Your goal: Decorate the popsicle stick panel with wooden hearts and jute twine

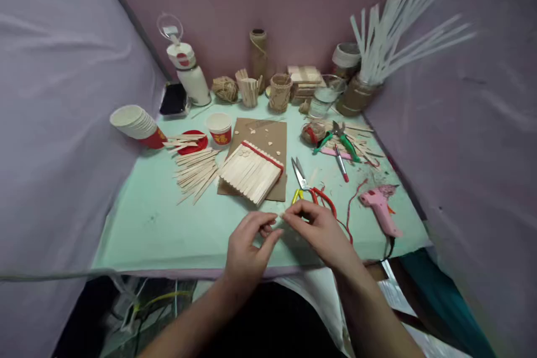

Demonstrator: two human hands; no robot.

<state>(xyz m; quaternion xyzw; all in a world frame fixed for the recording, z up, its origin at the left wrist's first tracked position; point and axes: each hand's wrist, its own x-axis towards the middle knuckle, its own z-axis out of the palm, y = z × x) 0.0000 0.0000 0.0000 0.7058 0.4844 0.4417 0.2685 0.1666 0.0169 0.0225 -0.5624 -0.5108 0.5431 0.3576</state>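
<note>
My left hand (248, 246) and my right hand (319, 230) meet fingertip to fingertip above the near edge of the pale green table (151, 224). Both pinch together around something tiny between them that I cannot make out. Just beyond my hands lies a raft of glued wooden sticks with a red strip (251, 170) on a brown cardboard sheet (272, 137). Scissors with yellow and red handles (305, 184) lie right of the raft, close to my right hand.
Loose wooden sticks (195, 170) are heaped left of the raft, with paper cups (136, 123) and a red lid (193, 142) behind. A pink glue gun (381, 208) lies at the right. Pliers (342, 142), jars, twine and a bottle (188, 70) line the back.
</note>
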